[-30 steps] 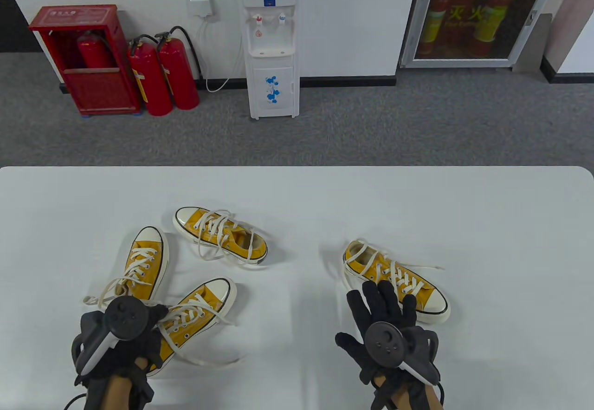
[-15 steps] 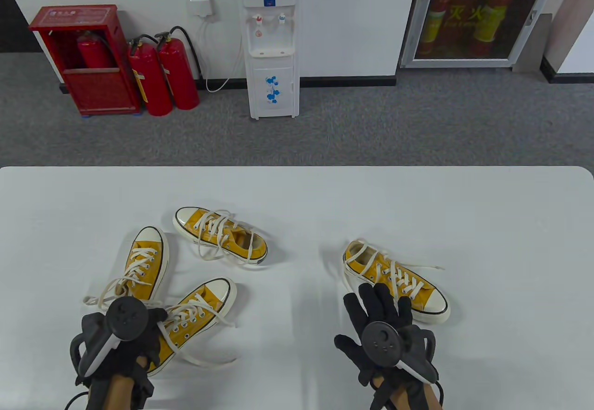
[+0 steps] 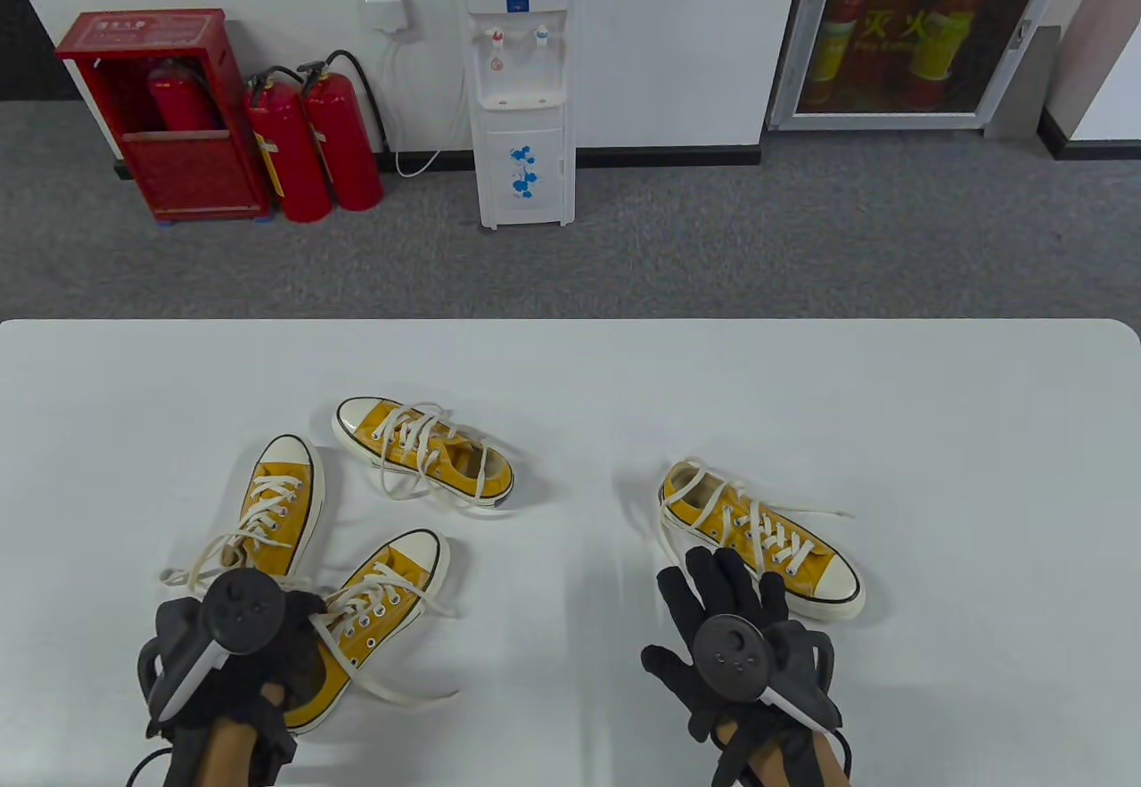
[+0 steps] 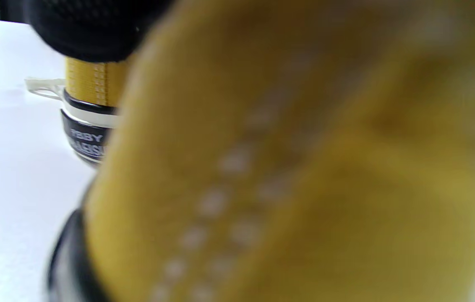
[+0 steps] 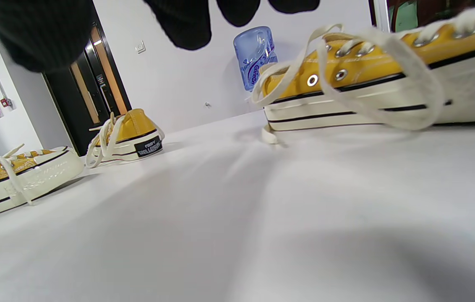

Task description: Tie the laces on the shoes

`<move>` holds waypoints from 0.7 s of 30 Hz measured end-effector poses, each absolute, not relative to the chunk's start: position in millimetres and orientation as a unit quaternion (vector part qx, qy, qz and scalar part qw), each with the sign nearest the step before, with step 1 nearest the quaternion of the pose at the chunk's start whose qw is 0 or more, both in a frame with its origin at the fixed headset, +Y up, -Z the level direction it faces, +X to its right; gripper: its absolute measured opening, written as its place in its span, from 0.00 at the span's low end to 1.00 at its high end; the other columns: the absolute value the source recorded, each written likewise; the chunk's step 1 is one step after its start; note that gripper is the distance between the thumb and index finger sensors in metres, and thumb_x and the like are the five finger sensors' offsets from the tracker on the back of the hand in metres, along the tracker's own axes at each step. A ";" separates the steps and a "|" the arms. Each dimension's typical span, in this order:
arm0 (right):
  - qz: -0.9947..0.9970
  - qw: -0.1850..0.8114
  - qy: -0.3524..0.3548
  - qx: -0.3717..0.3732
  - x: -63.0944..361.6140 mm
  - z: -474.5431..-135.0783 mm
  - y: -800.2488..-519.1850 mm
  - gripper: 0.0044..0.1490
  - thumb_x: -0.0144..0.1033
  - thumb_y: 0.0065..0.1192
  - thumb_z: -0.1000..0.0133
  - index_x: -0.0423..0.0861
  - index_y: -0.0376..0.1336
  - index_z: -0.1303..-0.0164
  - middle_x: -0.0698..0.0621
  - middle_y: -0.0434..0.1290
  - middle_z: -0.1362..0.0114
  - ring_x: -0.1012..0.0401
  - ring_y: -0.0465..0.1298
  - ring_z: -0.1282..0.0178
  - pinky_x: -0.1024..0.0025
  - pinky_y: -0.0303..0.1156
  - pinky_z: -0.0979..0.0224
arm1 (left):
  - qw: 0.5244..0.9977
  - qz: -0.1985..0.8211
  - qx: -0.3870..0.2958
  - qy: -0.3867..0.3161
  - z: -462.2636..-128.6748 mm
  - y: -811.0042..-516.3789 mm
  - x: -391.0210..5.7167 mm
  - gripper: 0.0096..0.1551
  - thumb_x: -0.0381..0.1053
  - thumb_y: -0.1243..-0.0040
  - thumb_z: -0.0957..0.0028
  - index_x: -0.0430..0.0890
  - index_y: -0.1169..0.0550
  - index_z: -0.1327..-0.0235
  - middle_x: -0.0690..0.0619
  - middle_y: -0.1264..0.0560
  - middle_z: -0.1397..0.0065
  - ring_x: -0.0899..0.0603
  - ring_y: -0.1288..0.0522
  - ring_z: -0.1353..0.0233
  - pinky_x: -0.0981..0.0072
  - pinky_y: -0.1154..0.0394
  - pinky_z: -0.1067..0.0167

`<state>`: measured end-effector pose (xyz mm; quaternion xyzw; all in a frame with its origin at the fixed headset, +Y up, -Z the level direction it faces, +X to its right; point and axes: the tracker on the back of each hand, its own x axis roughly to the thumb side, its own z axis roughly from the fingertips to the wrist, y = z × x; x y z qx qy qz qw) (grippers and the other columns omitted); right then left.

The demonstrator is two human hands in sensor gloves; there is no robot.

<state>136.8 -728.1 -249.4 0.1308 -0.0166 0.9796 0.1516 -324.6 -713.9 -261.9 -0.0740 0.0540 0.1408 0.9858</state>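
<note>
Gripping nearest shoe left hand, right hand beside another.

Four mustard-yellow canvas sneakers on a plain white surface, each with cream rubber soles, a thin black stripe along the sole, cream toe caps and off-white laces. Silver eyelets glint on the right wrist view. One black heel patch with white lettering. Both hands in black gloves: left hand, right hand, dark grey trackers on top.
</note>
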 end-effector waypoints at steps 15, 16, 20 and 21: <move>0.980 0.156 -0.020 0.125 138.6 -250.7 -729.1 0.55 0.67 0.57 0.52 0.52 0.49 0.17 0.48 0.38 0.13 0.41 0.41 0.12 0.26 0.34 0.23 | 0.969 0.244 -0.005 -0.025 -257.4 -698.9 -302.4 0.22 0.54 0.38 0.49 0.55 0.17 0.43 0.54 0.15 0.44 0.56 0.13 0.69 0.58 0.14 0.61; 0.980 0.156 -0.021 0.125 138.9 -250.7 -729.3 0.55 0.67 0.57 0.52 0.52 0.49 0.17 0.48 0.38 0.13 0.41 0.41 0.12 0.26 0.34 0.23 | 0.968 0.248 0.006 -0.030 -256.2 -696.6 -298.5 0.22 0.54 0.38 0.49 0.54 0.17 0.43 0.54 0.15 0.44 0.57 0.13 0.69 0.58 0.14 0.63; 0.980 0.159 -0.024 0.121 140.0 -251.1 -729.3 0.55 0.67 0.57 0.52 0.52 0.49 0.17 0.49 0.38 0.13 0.41 0.41 0.12 0.26 0.34 0.23 | 0.963 0.262 0.039 -0.048 -254.1 -688.1 -279.1 0.22 0.55 0.39 0.50 0.53 0.18 0.44 0.54 0.15 0.45 0.60 0.12 0.72 0.61 0.12 0.66; 0.980 0.159 -0.024 0.120 140.3 -251.1 -729.1 0.55 0.67 0.57 0.52 0.52 0.49 0.17 0.49 0.38 0.13 0.41 0.41 0.12 0.26 0.34 0.23 | 0.962 0.266 0.044 -0.049 -254.3 -686.6 -275.0 0.22 0.55 0.39 0.50 0.53 0.18 0.44 0.54 0.15 0.45 0.60 0.12 0.72 0.61 0.12 0.66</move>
